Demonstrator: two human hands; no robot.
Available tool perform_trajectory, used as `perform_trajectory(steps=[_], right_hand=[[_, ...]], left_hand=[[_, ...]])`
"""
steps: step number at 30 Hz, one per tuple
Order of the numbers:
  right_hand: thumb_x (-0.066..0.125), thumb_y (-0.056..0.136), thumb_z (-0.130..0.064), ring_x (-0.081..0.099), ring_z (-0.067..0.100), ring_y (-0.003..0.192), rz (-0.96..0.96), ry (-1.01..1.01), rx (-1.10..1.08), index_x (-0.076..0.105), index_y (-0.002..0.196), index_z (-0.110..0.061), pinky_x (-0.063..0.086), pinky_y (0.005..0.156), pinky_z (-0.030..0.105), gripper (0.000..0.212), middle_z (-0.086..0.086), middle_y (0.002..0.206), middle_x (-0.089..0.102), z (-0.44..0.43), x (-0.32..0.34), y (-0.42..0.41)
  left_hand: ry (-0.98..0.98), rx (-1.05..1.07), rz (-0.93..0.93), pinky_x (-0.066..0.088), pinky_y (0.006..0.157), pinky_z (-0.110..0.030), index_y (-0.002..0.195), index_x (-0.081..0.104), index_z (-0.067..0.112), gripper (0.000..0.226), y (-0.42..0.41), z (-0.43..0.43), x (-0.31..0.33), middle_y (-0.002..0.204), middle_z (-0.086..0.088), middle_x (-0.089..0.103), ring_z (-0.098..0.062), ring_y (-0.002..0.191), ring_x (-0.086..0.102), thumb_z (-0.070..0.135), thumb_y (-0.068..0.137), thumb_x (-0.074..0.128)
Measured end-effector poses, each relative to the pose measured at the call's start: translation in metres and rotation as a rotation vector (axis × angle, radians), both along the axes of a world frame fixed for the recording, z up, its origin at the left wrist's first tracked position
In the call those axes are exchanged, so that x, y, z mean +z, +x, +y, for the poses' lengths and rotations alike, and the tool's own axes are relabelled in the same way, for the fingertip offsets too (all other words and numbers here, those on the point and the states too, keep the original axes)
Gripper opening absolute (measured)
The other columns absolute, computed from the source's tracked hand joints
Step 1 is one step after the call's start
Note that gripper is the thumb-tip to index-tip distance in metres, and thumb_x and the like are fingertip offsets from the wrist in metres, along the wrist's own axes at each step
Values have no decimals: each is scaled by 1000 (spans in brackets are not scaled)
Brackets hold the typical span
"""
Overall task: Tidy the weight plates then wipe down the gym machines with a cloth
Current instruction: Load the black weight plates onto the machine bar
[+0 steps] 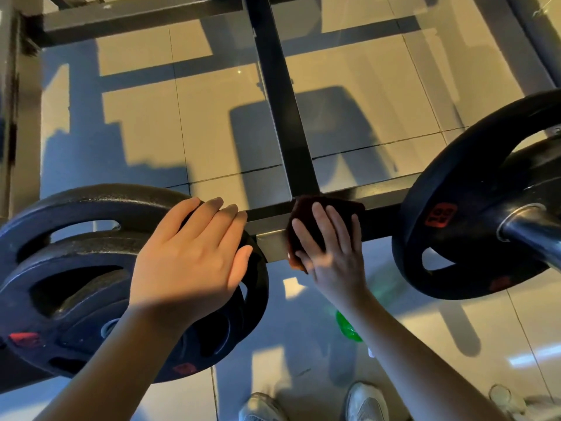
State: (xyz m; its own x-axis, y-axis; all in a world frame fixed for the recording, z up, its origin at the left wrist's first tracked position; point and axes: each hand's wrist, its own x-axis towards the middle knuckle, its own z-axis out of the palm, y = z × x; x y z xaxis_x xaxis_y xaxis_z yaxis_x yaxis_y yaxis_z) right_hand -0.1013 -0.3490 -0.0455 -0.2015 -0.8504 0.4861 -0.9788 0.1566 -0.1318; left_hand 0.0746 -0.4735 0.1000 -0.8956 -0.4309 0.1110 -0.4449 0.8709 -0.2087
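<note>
L hand [191,256] lies palm down, fingers [212,214] straight & close together, thumb [239,262] held out along the side; nothing gripped. L forearm [121,360] is bare and comes up from bottom-left, wrist approx straight. R hand [334,256] sits just right of the L hand, not touching it. It's also palm down, its fingers straight but spread a bit, pressing flat, w/ thumb on the side nearest the L hand. R forearm [425,360] is bare and comes in from bottom-right. Both arms reach fwd, elbows out of view.
</note>
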Motion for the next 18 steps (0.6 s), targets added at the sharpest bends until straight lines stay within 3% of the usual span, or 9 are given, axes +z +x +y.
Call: perform_trajectory(steps=[3,6,13,18], right_hand=[[37,104,-31,30,31,139,65,34,83,39,142,-23,11,119,48,39,12,148,33,4,2,-17],[45,98,-27,29,33,140,-18,-3,-6,39,141,-21,11,120,48,44,14,150,30,-1,5,-25],[33,106,-28,7,26,151,-10,-33,-93,29,150,-23,11,121,48,44,13,155,20,19,-13,-11],[45,99,-39,31,30,139,-33,-34,-32,44,139,-24,12,119,52,43,10,148,35,-13,0,7]], left_hand=[[-1,-11,10,39,99,-48,118,65,-1,45,0,-1,-1,116,-19,66,-36,112,61,30,101,36],[-19,-16,32,40,99,-48,118,65,-2,45,1,-2,-2,115,-20,66,-37,111,61,28,101,36],[-14,-25,54,41,98,-48,116,65,-3,43,1,-1,-4,114,-20,67,-38,108,62,26,101,37],[-25,-25,52,40,98,-49,116,65,-4,44,2,-1,-4,114,-22,66,-39,110,61,26,100,37]])
